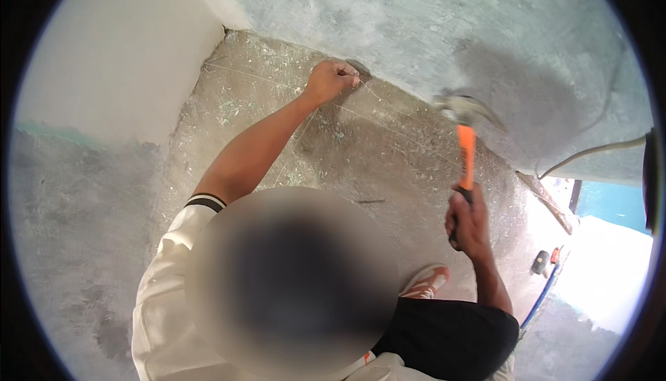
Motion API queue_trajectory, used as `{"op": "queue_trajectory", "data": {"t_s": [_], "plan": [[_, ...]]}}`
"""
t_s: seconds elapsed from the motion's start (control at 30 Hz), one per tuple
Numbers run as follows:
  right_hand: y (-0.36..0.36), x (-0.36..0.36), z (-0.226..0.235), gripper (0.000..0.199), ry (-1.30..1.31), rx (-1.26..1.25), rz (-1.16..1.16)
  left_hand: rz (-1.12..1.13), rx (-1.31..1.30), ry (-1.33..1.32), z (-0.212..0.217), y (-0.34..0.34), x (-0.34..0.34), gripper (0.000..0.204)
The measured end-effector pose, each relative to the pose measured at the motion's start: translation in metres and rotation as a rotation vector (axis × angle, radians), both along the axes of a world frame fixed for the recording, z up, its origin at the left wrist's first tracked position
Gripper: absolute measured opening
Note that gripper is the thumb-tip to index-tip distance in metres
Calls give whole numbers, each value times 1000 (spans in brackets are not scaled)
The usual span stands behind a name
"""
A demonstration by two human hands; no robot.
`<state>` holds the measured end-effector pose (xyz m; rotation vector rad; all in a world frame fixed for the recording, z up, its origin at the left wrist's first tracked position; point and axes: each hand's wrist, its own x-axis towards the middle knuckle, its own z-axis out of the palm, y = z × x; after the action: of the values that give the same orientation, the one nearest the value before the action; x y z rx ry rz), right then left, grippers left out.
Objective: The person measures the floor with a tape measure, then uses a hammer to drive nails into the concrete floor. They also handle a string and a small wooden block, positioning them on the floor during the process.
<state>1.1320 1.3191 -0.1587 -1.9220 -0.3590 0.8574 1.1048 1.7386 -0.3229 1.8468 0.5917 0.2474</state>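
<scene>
Two fists: right hand [469,220] grips an orange-handled hammer [465,138], left hand [331,80] pinches something small against the floor [388,152]

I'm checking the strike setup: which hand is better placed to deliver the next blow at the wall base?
Likely the right hand: it grips the raised orange-handled steel hammer, while the left hand pinches something small there.

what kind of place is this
Probably a building site or a room under renovation: bare grey plaster wall, rough debris-strewn concrete floor, and the right hand raising an orange-handled hammer.
</scene>
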Motion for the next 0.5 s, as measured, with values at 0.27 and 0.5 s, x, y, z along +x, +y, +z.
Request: {"op": "queue_trajectory", "data": {"t_s": [0.27, 0.5], "plan": [[96, -9, -66, 32, -403, -146, 259, -10, 105, -73, -21, 12, 1, 16], [130, 6, -72, 33, -438, -187, 293, -11, 139, -34, -30, 12, 7, 16]]}}
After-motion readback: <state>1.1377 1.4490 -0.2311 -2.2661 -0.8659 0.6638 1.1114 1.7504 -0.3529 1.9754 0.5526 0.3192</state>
